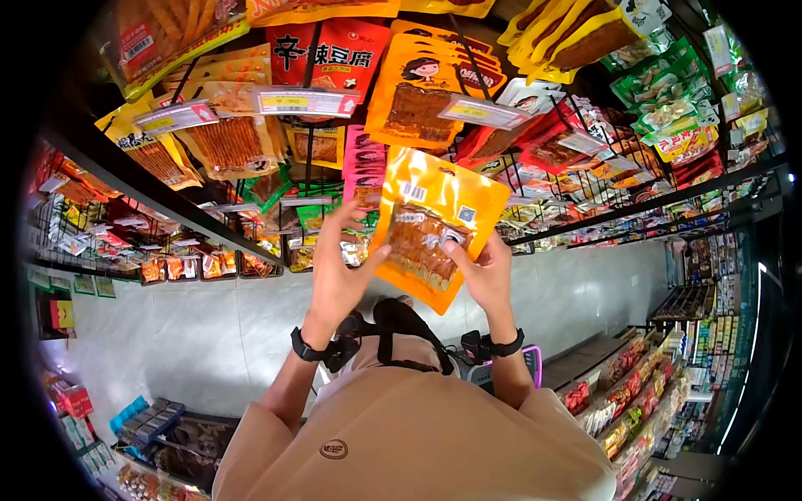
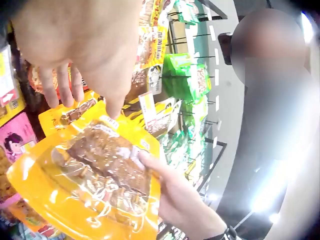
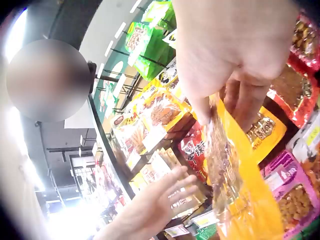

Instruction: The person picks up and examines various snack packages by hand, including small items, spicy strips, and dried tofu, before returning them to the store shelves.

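Note:
An orange snack packet (image 1: 440, 227), with a clear window showing brown slabs of food, is up in front of the person's chest, its barcode side toward the head. The right hand (image 1: 487, 269) pinches its right side, thumb over the window and fingers behind. In the right wrist view the same packet (image 3: 235, 175) is seen nearly edge-on between thumb and fingers. Beside the packet's left edge is the left hand (image 1: 338, 259), its fingers extended and its thumb tip right at the edge. The right wrist view shows that left hand (image 3: 157, 205) spread, palm toward the packet.
Hanging snack packs fill the rack ahead, among them a red pack (image 1: 326, 63) and an orange pack (image 1: 426, 88) with similar brown food. Price tags (image 1: 307, 102) jut out on hooks. Below runs a grey tiled floor (image 1: 200, 326); more shelves (image 1: 639, 392) stand behind at the right.

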`<action>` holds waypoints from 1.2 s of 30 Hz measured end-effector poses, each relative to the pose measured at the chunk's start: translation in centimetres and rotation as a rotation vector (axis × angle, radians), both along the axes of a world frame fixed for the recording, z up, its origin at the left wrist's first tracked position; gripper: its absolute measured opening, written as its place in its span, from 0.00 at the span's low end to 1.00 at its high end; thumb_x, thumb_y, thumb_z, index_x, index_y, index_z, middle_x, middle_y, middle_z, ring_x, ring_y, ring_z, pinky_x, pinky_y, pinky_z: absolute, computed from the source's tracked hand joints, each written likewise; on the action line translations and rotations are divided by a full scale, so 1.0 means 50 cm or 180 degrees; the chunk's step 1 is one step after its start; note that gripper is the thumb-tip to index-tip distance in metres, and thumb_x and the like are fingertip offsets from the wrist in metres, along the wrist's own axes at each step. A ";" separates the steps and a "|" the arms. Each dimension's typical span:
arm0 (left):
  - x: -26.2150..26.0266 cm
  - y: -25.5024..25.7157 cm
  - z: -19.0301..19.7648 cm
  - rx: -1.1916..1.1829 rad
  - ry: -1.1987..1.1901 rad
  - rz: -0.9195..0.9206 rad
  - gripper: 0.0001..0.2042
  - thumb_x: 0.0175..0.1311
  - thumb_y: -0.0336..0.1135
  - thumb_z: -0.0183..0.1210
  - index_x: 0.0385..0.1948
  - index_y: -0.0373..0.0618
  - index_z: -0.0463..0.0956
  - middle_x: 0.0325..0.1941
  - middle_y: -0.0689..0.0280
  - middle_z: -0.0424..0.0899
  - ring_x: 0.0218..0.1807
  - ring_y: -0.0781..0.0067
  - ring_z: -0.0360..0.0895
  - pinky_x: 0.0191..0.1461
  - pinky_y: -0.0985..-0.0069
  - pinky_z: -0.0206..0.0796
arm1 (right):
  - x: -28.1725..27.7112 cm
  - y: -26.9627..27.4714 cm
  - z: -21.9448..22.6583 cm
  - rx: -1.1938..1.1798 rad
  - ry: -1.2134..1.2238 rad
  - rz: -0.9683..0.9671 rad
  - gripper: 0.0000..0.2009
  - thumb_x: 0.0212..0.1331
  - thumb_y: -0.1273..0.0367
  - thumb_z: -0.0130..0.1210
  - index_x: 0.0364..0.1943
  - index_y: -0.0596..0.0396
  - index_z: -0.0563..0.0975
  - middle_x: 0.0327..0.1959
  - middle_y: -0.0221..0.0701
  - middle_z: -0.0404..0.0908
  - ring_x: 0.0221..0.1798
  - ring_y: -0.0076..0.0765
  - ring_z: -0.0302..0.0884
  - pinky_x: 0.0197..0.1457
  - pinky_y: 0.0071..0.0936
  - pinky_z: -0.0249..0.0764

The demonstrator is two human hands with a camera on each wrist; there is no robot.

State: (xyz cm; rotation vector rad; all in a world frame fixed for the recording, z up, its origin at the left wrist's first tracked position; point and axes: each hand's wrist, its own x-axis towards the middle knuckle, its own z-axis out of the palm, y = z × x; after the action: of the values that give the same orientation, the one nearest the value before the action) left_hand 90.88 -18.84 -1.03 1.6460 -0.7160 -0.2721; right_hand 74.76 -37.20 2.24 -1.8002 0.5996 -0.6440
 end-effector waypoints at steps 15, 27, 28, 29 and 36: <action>0.024 0.095 -0.010 -0.0414 0.0900 -0.0469 0.14 0.76 0.27 0.63 0.60 0.34 0.78 0.53 0.63 0.90 0.52 0.76 0.83 0.59 0.73 0.76 | 0.140 0.012 0.018 -0.1676 -0.0450 -0.0043 0.29 0.63 0.70 0.71 0.68 0.56 0.75 0.53 0.36 0.85 0.56 0.37 0.85 0.60 0.34 0.80; 0.114 -0.138 0.044 -0.1008 0.0341 -0.0800 0.14 0.80 0.33 0.62 0.60 0.36 0.80 0.48 0.70 0.90 0.47 0.84 0.78 0.53 0.78 0.73 | 0.195 -0.141 0.060 0.0446 -0.0825 0.0134 0.11 0.70 0.67 0.69 0.47 0.60 0.87 0.41 0.22 0.89 0.42 0.14 0.80 0.48 0.18 0.75; 0.118 -0.152 0.082 -0.0875 0.0676 -0.0756 0.14 0.81 0.33 0.61 0.60 0.36 0.80 0.47 0.72 0.89 0.46 0.86 0.77 0.51 0.81 0.71 | 0.207 -0.156 0.068 0.0398 -0.0990 0.0099 0.10 0.69 0.68 0.70 0.47 0.61 0.87 0.40 0.22 0.89 0.41 0.14 0.81 0.47 0.19 0.76; 0.127 -0.170 0.099 -0.0762 0.0645 -0.0652 0.14 0.81 0.34 0.62 0.59 0.35 0.81 0.45 0.73 0.88 0.45 0.88 0.76 0.50 0.82 0.71 | 0.214 -0.169 0.077 0.0397 -0.1035 0.0091 0.10 0.69 0.68 0.70 0.47 0.61 0.87 0.40 0.22 0.89 0.41 0.14 0.81 0.47 0.19 0.76; 0.135 -0.252 0.125 -0.1142 0.0231 -0.0207 0.14 0.82 0.34 0.61 0.59 0.34 0.81 0.47 0.73 0.87 0.46 0.88 0.75 0.50 0.83 0.69 | 0.250 -0.258 0.097 0.0173 -0.1354 0.0482 0.11 0.61 0.79 0.69 0.48 0.66 0.86 0.44 0.30 0.91 0.46 0.21 0.88 0.49 0.23 0.84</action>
State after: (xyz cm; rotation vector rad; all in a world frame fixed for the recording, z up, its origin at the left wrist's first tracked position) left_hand 97.64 -31.43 5.24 1.2684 -0.7182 -0.2332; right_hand 87.26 -50.10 7.08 -1.5754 0.1897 -0.8653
